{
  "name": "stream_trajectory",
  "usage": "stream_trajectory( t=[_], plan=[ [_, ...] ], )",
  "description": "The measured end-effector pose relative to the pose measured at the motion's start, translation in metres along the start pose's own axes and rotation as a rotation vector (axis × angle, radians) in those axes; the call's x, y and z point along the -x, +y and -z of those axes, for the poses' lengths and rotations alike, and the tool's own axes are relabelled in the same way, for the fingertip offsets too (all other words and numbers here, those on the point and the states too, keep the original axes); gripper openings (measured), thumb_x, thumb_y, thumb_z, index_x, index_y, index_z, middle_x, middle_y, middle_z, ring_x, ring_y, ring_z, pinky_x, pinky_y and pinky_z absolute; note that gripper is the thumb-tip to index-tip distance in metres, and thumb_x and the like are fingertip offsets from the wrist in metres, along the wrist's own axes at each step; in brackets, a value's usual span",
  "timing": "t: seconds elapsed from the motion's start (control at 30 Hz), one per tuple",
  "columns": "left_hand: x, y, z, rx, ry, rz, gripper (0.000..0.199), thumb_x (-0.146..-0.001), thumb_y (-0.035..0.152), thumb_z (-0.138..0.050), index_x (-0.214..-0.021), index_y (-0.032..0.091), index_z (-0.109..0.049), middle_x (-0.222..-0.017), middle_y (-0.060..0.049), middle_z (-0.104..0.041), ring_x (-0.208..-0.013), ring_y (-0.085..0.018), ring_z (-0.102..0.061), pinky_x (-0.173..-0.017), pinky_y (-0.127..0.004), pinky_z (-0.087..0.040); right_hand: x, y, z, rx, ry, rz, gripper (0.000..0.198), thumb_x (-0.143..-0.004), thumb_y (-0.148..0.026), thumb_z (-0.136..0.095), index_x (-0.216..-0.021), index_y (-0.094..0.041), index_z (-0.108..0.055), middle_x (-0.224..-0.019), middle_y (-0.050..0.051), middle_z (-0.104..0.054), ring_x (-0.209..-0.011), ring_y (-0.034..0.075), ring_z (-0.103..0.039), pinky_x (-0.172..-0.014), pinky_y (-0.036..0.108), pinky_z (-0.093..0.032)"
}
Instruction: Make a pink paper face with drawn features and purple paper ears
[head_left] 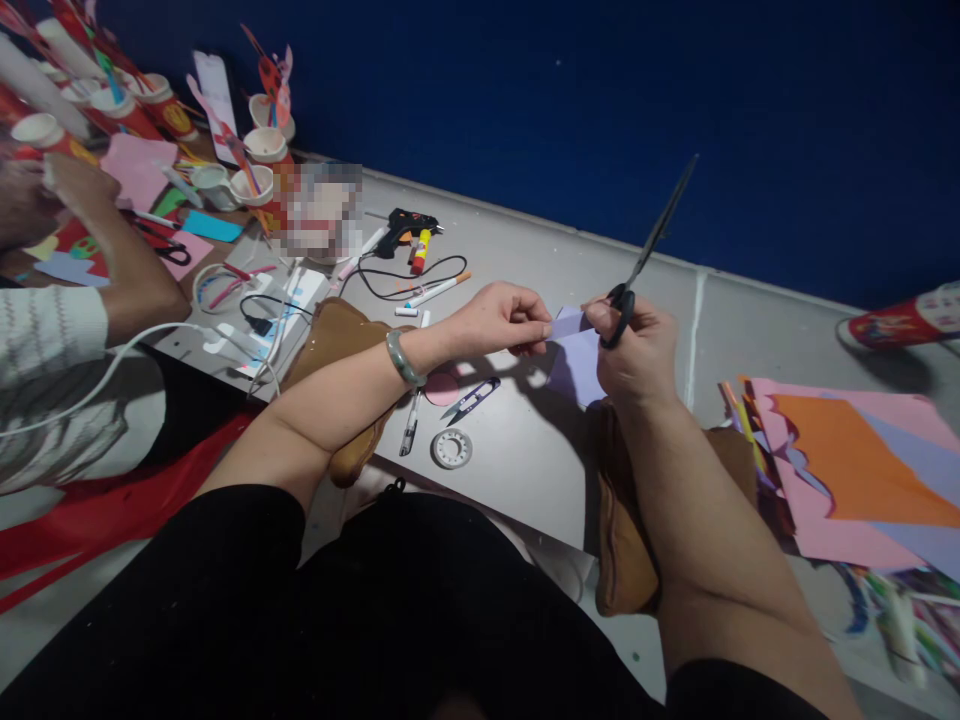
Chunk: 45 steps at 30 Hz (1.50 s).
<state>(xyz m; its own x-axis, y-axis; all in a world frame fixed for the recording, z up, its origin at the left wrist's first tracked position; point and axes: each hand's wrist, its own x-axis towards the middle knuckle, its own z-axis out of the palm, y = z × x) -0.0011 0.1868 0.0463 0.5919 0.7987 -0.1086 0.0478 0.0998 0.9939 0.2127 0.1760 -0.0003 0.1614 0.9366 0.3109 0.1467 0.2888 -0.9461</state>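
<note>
Between my two hands stretches a small strip of lavender paper (568, 325). My left hand (501, 320), with a bangle (405, 360) on its wrist, pinches the strip's left end. My right hand (641, 345) has its fingers closed round the black handles of a pair of scissors (660, 225), whose blades point up and away. The strip's right end meets the fingers of that hand. Under the strip, a larger piece of lavender paper (576, 372) lies on the table. Thread snips (471, 402), a roll of white tape (452, 449) and a pen (409, 430) lie nearer to me.
A glue gun (405, 232), a glue stick (421, 250) and a marker (439, 290) lie at the back. To the right is a stack of coloured paper (862, 460) and a red cup (900, 322). A co-worker's arm (142, 240) reaches in at left, near several cups.
</note>
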Motion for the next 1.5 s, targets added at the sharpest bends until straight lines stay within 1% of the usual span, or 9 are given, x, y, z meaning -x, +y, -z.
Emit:
stream_trajectory(
  t=[0.33, 0.53, 0.63, 0.8, 0.97, 1.13, 1.3, 1.37, 1.5],
  plan=[
    [-0.001, -0.005, 0.003, -0.077, 0.103, -0.128, 0.019, -0.097, 0.009, -0.080, -0.081, 0.014, -0.072, -0.068, 0.001, -0.076, -0.061, -0.004, -0.068, -0.065, -0.018, -0.055, -0.006, -0.001, 0.006, -0.036, -0.019, -0.049, 0.058, -0.061, -0.072, -0.100, -0.071, -0.027, -0.065, -0.071, -0.003, -0.059, -0.068, 0.017, -0.054, -0.067, 0.037, -0.051],
    [-0.002, -0.006, 0.001, -0.090, 0.100, -0.135, 0.015, -0.094, 0.007, -0.080, -0.082, 0.013, -0.074, -0.069, 0.000, -0.075, -0.062, -0.005, -0.067, -0.065, -0.020, -0.053, -0.005, 0.006, 0.005, -0.055, -0.024, -0.008, 0.056, -0.068, -0.070, -0.100, -0.073, -0.027, -0.064, -0.073, -0.002, -0.058, -0.068, 0.016, -0.055, -0.064, 0.034, -0.047],
    [-0.005, -0.012, 0.003, -0.094, 0.087, -0.121, 0.014, -0.084, 0.005, -0.085, -0.083, 0.013, -0.074, -0.069, 0.002, -0.074, -0.063, -0.005, -0.067, -0.065, -0.019, -0.052, -0.008, 0.010, 0.007, -0.088, 0.002, 0.003, 0.055, -0.068, -0.070, -0.097, -0.072, -0.028, -0.062, -0.074, -0.001, -0.057, -0.068, 0.018, -0.054, -0.065, 0.037, -0.044],
    [-0.012, -0.020, 0.009, -0.011, 0.044, -0.075, 0.037, -0.067, 0.019, -0.103, -0.092, 0.012, -0.076, -0.081, -0.001, -0.079, -0.076, -0.008, -0.073, -0.073, -0.022, -0.056, -0.010, 0.007, 0.009, -0.104, 0.006, -0.037, 0.054, -0.062, -0.067, -0.098, -0.068, -0.029, -0.059, -0.071, -0.002, -0.052, -0.067, 0.018, -0.049, -0.070, 0.040, -0.044],
    [-0.008, -0.017, 0.006, 0.082, 0.017, -0.170, 0.041, -0.070, 0.033, -0.107, -0.094, 0.013, -0.080, -0.086, -0.002, -0.081, -0.078, -0.008, -0.072, -0.077, -0.024, -0.059, -0.007, 0.000, 0.007, -0.086, -0.034, -0.086, 0.060, -0.061, -0.071, -0.098, -0.071, -0.029, -0.056, -0.077, 0.000, -0.055, -0.072, 0.018, -0.049, -0.073, 0.042, -0.044],
    [-0.005, -0.018, 0.001, 0.043, 0.050, -0.227, 0.024, -0.081, 0.027, -0.101, -0.086, 0.014, -0.081, -0.080, 0.000, -0.078, -0.074, -0.007, -0.069, -0.075, -0.023, -0.056, -0.004, -0.009, 0.004, -0.107, -0.029, -0.126, 0.062, -0.053, -0.070, -0.102, -0.069, -0.029, -0.058, -0.076, 0.002, -0.055, -0.074, 0.020, -0.048, -0.072, 0.043, -0.043],
    [-0.009, -0.023, 0.003, -0.036, 0.093, -0.223, 0.018, -0.084, 0.020, -0.096, -0.082, 0.015, -0.079, -0.077, 0.001, -0.076, -0.071, -0.007, -0.065, -0.072, -0.022, -0.052, -0.001, -0.012, 0.001, -0.060, -0.051, -0.079, 0.060, -0.060, -0.070, -0.100, -0.070, -0.029, -0.058, -0.075, 0.001, -0.056, -0.073, 0.019, -0.050, -0.070, 0.040, -0.043],
    [-0.010, -0.023, 0.005, -0.034, 0.070, -0.218, 0.023, -0.080, 0.023, -0.099, -0.087, 0.014, -0.080, -0.083, -0.001, -0.079, -0.075, -0.007, -0.067, -0.075, -0.023, -0.054, -0.001, -0.010, 0.001, -0.070, -0.041, -0.059, 0.059, -0.061, -0.070, -0.099, -0.069, -0.028, -0.058, -0.075, 0.000, -0.057, -0.071, 0.018, -0.050, -0.066, 0.037, -0.042],
    [-0.011, -0.026, 0.005, -0.014, 0.036, -0.263, 0.045, -0.070, 0.045, -0.106, -0.090, 0.014, -0.080, -0.084, -0.001, -0.079, -0.074, -0.008, -0.067, -0.075, -0.024, -0.055, -0.004, -0.001, 0.004, -0.090, -0.024, -0.028, 0.061, -0.061, -0.072, -0.099, -0.068, -0.026, -0.059, -0.074, -0.002, -0.059, -0.070, 0.016, -0.052, -0.063, 0.032, -0.042]
  ],
)
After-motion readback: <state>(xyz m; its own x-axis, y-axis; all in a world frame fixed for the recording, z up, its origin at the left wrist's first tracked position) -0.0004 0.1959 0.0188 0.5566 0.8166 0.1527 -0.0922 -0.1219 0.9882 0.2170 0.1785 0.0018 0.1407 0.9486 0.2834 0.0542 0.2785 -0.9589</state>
